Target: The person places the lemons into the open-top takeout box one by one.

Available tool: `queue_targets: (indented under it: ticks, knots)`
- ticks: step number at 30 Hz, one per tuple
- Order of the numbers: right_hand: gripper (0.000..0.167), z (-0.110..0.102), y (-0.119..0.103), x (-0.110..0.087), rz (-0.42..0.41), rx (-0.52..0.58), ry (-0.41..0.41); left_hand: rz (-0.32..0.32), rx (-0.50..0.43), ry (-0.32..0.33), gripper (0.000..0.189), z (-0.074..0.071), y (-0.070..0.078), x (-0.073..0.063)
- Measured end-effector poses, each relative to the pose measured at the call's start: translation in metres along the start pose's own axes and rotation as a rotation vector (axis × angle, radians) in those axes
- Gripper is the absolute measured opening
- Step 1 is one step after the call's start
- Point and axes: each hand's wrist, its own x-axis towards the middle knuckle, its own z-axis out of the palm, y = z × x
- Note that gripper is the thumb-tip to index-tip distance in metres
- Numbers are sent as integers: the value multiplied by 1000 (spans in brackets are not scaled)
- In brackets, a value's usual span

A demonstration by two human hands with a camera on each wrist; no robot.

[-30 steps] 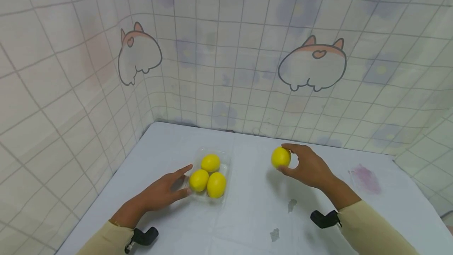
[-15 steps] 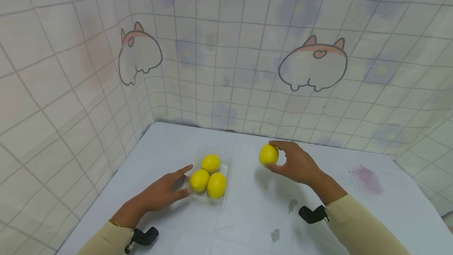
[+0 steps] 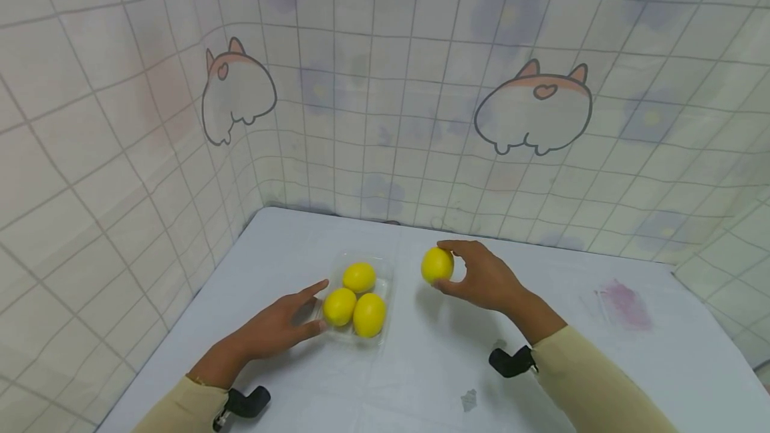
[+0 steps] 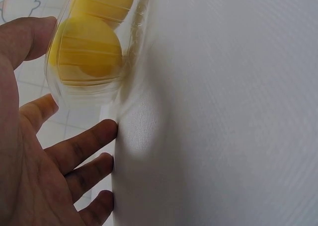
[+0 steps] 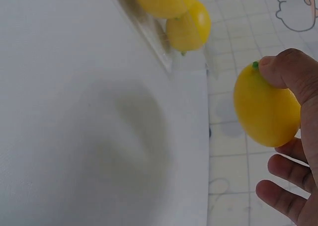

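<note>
My right hand [image 3: 487, 279] pinches a yellow lemon [image 3: 437, 266] between thumb and fingers, above the table and to the right of a clear plastic container [image 3: 383, 271]. In the right wrist view the held lemon [image 5: 266, 107] shows a small green stem end beside my thumb. Three more lemons lie inside the container: one at the back [image 3: 359, 277], one front left [image 3: 339, 307] and one front right [image 3: 369, 316]. My left hand [image 3: 273, 326] is spread at the container's left side, thumb and index fingertips right at its wall. In the left wrist view the other fingertips touch the white table surface.
A white sheet covers the table [image 3: 421, 379]. To the right is a pink stain [image 3: 625, 305], and a grey patch [image 3: 469, 400] lies near the front. Gridded curtains [image 3: 385, 85] with cartoon animals hang behind and at the left. A black wrist mount [image 3: 511, 361] sits below each hand.
My right hand has moved left with the lemon, closer to the container. My left hand and the container with its lemons have stayed in place.
</note>
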Motion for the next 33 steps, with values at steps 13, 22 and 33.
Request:
queue_targets:
  ticks: [13, 22, 33]
  knots:
    - [71, 15, -9, 10, -26, 23, -22, -9, 10, -2, 82, 1, 0, 0]
    - [72, 26, -24, 19, 14, 24, -66, 10, 8, 1, 82, 2, -3, 1]
    - [72, 41, -35, 29, 2, 30, -93, -6, 0, -6, 82, 4, -3, 2]
